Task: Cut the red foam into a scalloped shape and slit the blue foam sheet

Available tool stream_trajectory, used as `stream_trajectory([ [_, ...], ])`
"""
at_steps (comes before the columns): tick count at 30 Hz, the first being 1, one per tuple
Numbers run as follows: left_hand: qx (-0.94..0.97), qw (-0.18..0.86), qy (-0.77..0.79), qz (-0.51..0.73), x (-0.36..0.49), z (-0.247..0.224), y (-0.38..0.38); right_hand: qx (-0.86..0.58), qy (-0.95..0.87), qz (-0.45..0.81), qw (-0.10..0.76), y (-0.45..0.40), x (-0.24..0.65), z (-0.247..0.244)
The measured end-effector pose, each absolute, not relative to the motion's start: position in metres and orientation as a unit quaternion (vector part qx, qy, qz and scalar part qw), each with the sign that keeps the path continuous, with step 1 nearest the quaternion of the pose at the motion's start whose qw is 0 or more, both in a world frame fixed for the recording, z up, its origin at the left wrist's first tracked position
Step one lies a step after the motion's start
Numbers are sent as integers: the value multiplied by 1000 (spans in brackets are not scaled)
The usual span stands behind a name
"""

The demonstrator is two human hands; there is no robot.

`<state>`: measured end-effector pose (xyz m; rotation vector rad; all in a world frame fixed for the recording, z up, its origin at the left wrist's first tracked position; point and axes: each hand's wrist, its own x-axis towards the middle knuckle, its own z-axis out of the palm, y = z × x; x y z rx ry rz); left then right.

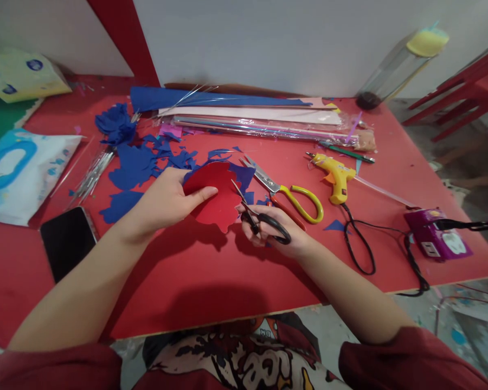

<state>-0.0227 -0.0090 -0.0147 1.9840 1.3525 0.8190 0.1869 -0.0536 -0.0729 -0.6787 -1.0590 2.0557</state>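
Note:
My left hand (179, 197) is closed on a red sheet (213, 200) with a wavy cut edge, thumb lying on top. Dark blue material shows behind the sheet's upper edge; I cannot tell whether it belongs to it. In my right hand (276, 227) are small scissors with black handles (278, 234), fingers in the loops. Their blades reach the sheet's right edge. Just beyond lie larger scissors with yellow and red handles (305, 203). Blue scraps (136, 165) are scattered behind my left hand.
At right are a yellow glue gun (335, 176), its cord and a purple power block (437, 233). A phone (69, 244), a wipes pack (24, 173) and a bundle of wires (95, 173) lie left. Long wrapped sheets (248, 114) line the back, with a bottle (402, 67) at back right.

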Motion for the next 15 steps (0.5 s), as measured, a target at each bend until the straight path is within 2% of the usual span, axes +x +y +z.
stream_trajectory([
  [7, 731, 314, 519, 313, -20, -9, -12, -221, -409, 827, 315, -53, 188, -71],
  [15, 752, 318, 524, 244, -22, -7, -12, -214, -407, 822, 337, -55, 187, -72],
])
